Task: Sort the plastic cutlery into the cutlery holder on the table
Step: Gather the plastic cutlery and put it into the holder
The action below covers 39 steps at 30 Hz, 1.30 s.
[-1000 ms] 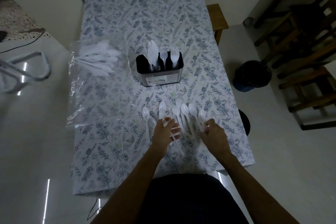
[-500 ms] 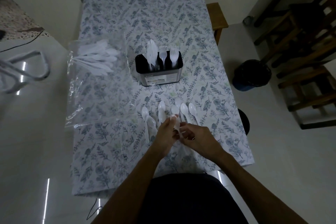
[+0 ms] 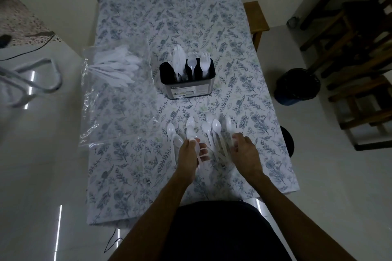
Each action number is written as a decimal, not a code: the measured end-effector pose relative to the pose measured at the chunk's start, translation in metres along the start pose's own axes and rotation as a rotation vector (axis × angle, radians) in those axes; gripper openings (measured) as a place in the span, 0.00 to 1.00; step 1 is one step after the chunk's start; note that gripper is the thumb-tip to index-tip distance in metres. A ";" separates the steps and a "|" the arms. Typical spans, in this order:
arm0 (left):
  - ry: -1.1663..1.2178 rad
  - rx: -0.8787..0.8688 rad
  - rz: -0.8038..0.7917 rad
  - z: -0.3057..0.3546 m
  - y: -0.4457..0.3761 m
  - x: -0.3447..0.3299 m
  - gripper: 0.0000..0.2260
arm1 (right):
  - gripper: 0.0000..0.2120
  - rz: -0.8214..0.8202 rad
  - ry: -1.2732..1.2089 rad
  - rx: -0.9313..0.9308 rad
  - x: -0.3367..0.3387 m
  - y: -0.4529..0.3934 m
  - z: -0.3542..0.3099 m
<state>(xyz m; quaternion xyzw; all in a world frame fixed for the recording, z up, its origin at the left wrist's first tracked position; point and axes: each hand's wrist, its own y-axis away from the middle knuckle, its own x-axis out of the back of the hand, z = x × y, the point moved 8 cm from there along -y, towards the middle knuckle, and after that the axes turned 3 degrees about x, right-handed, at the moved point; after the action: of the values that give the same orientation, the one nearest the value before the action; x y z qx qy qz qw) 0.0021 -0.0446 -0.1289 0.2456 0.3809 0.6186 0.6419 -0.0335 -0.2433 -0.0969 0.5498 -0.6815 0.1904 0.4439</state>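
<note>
At the bottom of the frame a person's dark-clothed lap and two bare forearms reach forward over a desk (image 3: 131,186) covered in a smooth white cloth printed with blue-grey leaves.

The left hand (image 3: 189,155), just below centre, holds thin white plastic handles threaded between its curled fingers; its grip is closed on them. The right hand (image 3: 246,152), just beside it to the right, rests with fingers bent over more handles. Whether that grip has actually closed on one cannot be told.

Fanned out just beyond both hands lie the spoons (image 3: 216,126), glossy white plastic with oval bowls pointing away from the person, some overlapping.

This looks like the gathering step: the spoons are being bundled before going into the holder. The next move likely calls for squaring the handles together, lifting the bunch and lowering it handle-first into the spoon slot.

Further up, at centre, stands the cutlery holder (image 3: 186,89), a rounded shiny metal tub with a paper label and dark dividers. Knives, a spoon and forks stand upright in it.

At upper left lies a crinkled clear plastic bag (image 3: 110,112) holding more white cutlery.
</note>
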 end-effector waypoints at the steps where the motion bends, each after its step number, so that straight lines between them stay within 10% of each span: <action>1: 0.010 -0.002 -0.006 0.002 0.001 -0.001 0.08 | 0.14 -0.001 -0.061 0.036 0.003 0.004 -0.009; 12: 0.110 0.060 0.067 -0.001 0.000 0.004 0.22 | 0.09 -0.233 -0.235 0.390 -0.019 0.048 -0.083; 25: 0.229 0.111 0.009 -0.002 0.003 0.017 0.10 | 0.10 -0.010 -0.041 0.020 -0.016 -0.021 -0.019; 33: 0.207 0.043 -0.090 0.005 0.000 0.007 0.16 | 0.13 -0.337 -0.137 0.364 -0.027 0.032 -0.083; 39: 0.090 0.002 0.022 -0.002 0.000 0.028 0.13 | 0.17 -0.190 -0.031 0.335 -0.034 0.015 -0.069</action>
<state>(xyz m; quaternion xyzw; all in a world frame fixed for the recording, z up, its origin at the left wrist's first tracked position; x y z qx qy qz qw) -0.0011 -0.0172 -0.1360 0.2223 0.4073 0.6356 0.6170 -0.0200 -0.1671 -0.0842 0.6809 -0.5920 0.2498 0.3515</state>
